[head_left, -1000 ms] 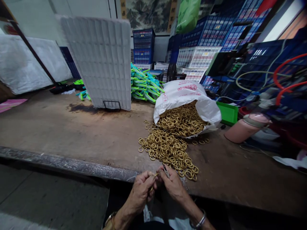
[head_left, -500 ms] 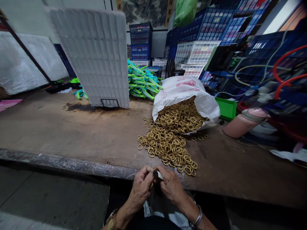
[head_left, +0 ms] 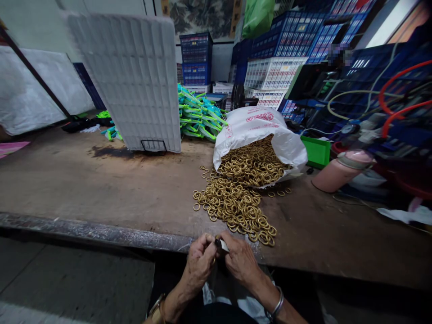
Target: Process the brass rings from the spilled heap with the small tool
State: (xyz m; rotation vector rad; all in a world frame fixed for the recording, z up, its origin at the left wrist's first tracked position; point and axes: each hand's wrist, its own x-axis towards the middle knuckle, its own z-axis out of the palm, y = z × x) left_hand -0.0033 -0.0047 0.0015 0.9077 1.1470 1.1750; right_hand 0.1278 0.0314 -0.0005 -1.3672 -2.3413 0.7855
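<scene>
At the table's front edge my left hand (head_left: 200, 257) is closed, fingertips pinched on a gold ring of which only a sliver shows by the thumb. My right hand (head_left: 241, 257) is closed on a small tool (head_left: 224, 245) with a white part and a dark end. The dark end meets the left fingertips; the fingers hide the rest of it. Just beyond the hands lies a loose heap of gold rings (head_left: 232, 204). It spills from the open mouth of a white woven sack (head_left: 259, 118) lying on its side, full of the same rings.
A tall white ribbed panel (head_left: 131, 81) stands on the brown table (head_left: 67, 180) in a black wire stand. Behind it are green and teal plastic pieces (head_left: 199, 114). At right are a green tray (head_left: 316, 151), a pink cylinder (head_left: 342, 171) and hoses. Crates (head_left: 275, 72) are stacked behind.
The whole view has shifted very slightly. Both hands keep almost the same place and grip, with only a small movement at the fingertips. The ring heap looks the same.
</scene>
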